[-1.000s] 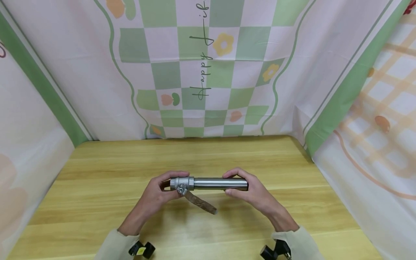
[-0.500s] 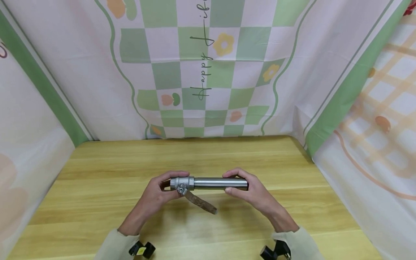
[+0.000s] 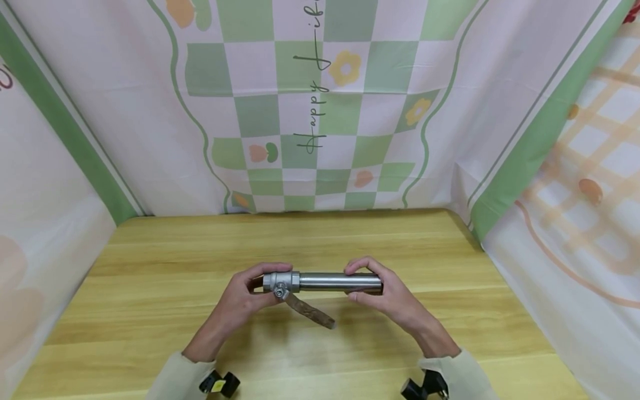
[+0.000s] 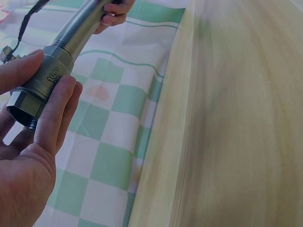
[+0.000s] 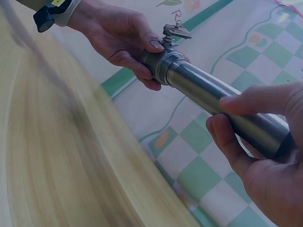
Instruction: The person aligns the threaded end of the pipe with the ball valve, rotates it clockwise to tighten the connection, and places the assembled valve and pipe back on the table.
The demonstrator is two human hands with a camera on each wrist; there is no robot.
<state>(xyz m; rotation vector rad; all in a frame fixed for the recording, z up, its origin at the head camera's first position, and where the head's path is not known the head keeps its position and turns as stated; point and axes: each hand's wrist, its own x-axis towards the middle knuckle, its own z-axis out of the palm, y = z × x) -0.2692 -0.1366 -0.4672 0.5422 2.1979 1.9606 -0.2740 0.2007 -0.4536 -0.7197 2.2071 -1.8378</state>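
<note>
A metal ball valve (image 3: 281,281) with a worn brown lever handle (image 3: 311,312) is joined to a smooth steel pipe (image 3: 325,281). My left hand (image 3: 245,294) grips the valve body, thumb on the near side and fingers on the far side. Raised markings show on the valve body (image 4: 52,75) in the left wrist view, along with its open hex end. Around the pipe's right end curl the thumb and fingers of my right hand (image 3: 385,289). Screw threads (image 5: 174,71) show where pipe and valve meet. Both are held level over the table.
The wooden table (image 3: 280,239) stretches beneath both hands. Behind it hangs a checkered green and white cloth (image 3: 320,116), with more printed cloth (image 3: 575,222) at the right side. Black wrist cameras (image 3: 220,383) sit at the cuffs.
Hands, valve and pipe stay almost still. The fingers of my right hand shift very slightly on the pipe.
</note>
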